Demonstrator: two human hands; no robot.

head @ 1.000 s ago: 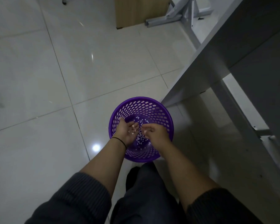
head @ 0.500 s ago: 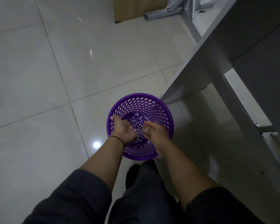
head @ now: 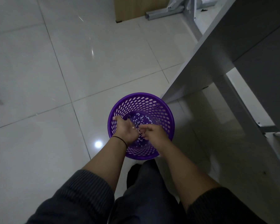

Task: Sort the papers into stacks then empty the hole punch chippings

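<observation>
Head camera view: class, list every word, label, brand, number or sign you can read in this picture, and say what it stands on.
None can be read.
The purple basket shows only its lattice holes, no label.
The white chippings in it are blank specks.
The grey desk, the tiled floor and the wooden panel carry no visible print.
The left hand and the right hand hold nothing lettered.
</observation>
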